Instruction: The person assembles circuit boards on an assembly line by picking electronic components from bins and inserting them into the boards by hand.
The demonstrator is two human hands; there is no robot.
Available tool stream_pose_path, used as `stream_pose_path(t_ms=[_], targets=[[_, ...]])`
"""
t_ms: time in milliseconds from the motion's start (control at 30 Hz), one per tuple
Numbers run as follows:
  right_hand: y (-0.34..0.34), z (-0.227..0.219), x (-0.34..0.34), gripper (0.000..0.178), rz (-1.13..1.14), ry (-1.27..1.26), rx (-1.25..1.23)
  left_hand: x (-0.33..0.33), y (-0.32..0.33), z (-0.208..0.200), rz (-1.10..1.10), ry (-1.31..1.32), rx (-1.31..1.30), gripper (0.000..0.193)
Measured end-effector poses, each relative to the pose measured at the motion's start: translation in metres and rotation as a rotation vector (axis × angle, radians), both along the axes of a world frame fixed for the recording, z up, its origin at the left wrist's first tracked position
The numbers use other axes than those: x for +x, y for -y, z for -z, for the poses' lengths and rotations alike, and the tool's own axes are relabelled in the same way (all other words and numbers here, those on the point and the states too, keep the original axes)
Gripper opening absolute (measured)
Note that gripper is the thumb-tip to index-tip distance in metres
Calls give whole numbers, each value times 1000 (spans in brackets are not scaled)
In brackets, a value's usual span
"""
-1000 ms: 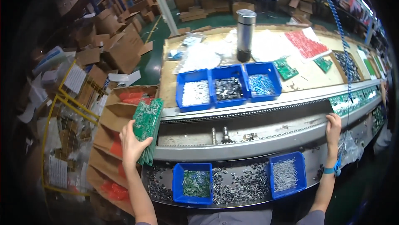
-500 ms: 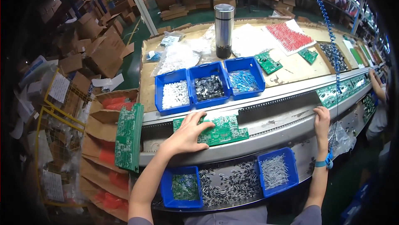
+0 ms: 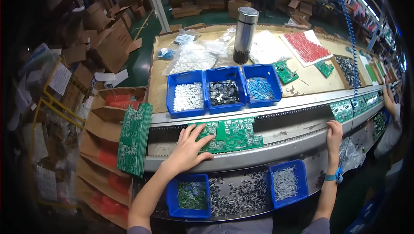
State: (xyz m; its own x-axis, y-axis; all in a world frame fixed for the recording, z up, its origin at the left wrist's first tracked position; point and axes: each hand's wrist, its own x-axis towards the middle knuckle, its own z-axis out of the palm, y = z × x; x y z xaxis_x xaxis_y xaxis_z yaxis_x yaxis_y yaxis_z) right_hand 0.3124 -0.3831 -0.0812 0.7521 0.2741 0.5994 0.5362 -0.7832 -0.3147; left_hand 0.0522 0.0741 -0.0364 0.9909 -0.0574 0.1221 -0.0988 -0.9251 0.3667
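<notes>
My left hand lies flat, fingers spread, on the left end of a green circuit board that rests on the dark conveyor track in front of me. My right hand grips the metal front rail of the conveyor farther right, away from the board. A blue band sits on that wrist. A stack of green circuit boards stands on edge at the left end of the line.
Three blue bins of small parts sit behind the track; two blue bins and loose components lie on the lower shelf. A metal flask, red tray and bags are on the bench. More boards ride right, near another person's hand. Cardboard boxes crowd the left.
My left hand took a board from the stack at left, laid it on the track and now presses on its left end. The right hand stayed on the rail.
</notes>
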Motion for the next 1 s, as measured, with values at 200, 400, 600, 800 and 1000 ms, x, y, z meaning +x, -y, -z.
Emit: stream_pose_path(t_ms=[200,400,600,800,1000], targets=[[-40,-41,-13,17,-106,42,-80,-20,0,15,-20,-13,-64,60],[-178,-93,-54,31,-549,40,-171,-24,0,14,-35,-174,-19,67],[-341,-101,-89,22,-1037,97,-259,-12,7,-2,-49,-190,22,62],[-446,-61,-79,25,-1036,-21,-315,-14,7,5,-55,-119,-3,60],[-468,-39,-75,22,-951,-10,-492,-9,2,6,-49,-127,-24,56]])
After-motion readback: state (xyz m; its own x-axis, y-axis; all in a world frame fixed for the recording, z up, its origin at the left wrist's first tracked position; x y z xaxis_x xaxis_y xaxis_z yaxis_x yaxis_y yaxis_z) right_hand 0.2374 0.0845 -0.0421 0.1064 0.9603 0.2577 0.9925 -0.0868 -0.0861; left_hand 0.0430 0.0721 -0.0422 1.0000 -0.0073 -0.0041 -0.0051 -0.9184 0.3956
